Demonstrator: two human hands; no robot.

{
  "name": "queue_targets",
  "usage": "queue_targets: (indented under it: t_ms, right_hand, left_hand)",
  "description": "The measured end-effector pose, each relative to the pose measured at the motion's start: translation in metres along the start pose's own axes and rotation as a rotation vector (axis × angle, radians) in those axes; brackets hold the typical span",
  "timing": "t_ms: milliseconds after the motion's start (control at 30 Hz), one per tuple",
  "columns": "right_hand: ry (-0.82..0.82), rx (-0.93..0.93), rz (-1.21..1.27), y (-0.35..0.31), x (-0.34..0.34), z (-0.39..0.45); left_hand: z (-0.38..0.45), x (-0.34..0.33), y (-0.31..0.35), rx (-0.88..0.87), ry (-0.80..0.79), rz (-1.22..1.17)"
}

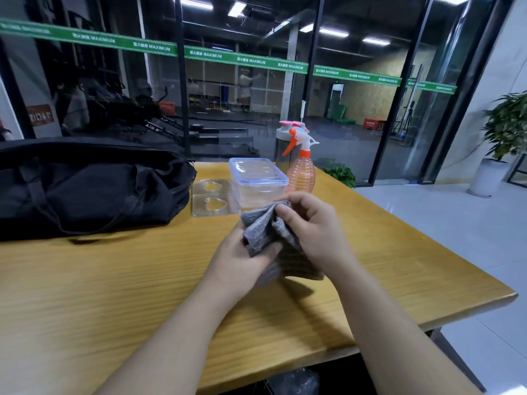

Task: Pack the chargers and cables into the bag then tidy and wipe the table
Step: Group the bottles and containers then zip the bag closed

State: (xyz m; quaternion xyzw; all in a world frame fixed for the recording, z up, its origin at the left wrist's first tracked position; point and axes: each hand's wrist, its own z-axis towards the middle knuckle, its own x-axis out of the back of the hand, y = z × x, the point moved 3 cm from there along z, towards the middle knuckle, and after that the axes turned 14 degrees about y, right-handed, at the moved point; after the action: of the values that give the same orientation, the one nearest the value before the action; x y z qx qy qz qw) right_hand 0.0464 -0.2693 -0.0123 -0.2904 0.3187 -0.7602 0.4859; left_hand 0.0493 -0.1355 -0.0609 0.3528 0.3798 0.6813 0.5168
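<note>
Both my hands hold a grey cloth [261, 232] just above the middle of the wooden table [114, 280]. My left hand [242, 258] grips its lower part from below, thumb on top. My right hand [310, 223] pinches a fold of the cloth at its upper right. Part of the cloth hangs down beneath my right wrist. A black duffel bag [85, 186] lies on the table at the left, and its zipper looks closed. No chargers or cables are in sight.
Behind my hands stand a clear lidded plastic box [256, 178], a clear plastic tray [214, 199] with heart-shaped hollows, an orange spray bottle [301, 166] and a grey shaker bottle [282, 141] with a pink lid. A glass wall stands behind the table; its right edge [427, 232] borders the tiled floor.
</note>
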Motion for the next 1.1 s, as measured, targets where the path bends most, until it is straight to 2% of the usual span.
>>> queue_targets:
  t_ms: [100,167,200,300,400,533,600,667,833,900,1000,1100]
  right_hand:
    - [0.069,-0.084,-0.011,0.007,-0.014,0.0]
    - [0.089,-0.177,-0.009,0.016,-0.016,-0.004]
    - [0.056,-0.226,0.021,0.02,-0.016,-0.007]
    - [-0.176,-0.316,0.077,0.028,-0.018,-0.02]
    - [-0.243,-0.336,0.054,0.03,-0.017,-0.02]
    - [-0.088,-0.317,-0.001,0.033,0.002,-0.009]
    - [-0.052,-0.338,0.059,0.037,0.011,-0.006]
    - [-0.072,-0.363,0.086,0.037,0.018,-0.006]
    - [-0.167,-0.431,0.032,0.042,0.027,-0.009]
    - [-0.138,-0.481,0.037,0.046,0.029,-0.01]
    - [-0.025,-0.627,0.189,0.053,0.031,-0.009]
    - [0.005,-0.728,0.356,0.056,0.038,-0.004]
  left_hand:
    - [0.005,0.009,0.0,0.043,0.152,0.057]
    - [0.008,0.014,0.001,0.097,0.219,0.001]
    - [0.01,0.017,0.002,0.138,0.255,-0.045]
    - [0.012,0.022,0.005,0.237,0.325,-0.126]
    - [0.013,0.021,0.006,0.265,0.255,-0.139]
    - [0.007,0.014,0.002,0.251,-0.045,-0.08]
    - [0.005,0.012,0.002,0.2,-0.129,-0.06]
    - [0.005,0.011,0.002,0.176,-0.148,-0.054]
    - [0.008,0.015,0.0,0.261,-0.048,-0.087]
    - [0.008,0.015,0.001,0.32,-0.028,-0.195]
    - [0.008,0.012,0.006,0.469,-0.055,-0.39]
    - [0.008,0.007,0.001,0.474,-0.111,-0.355]
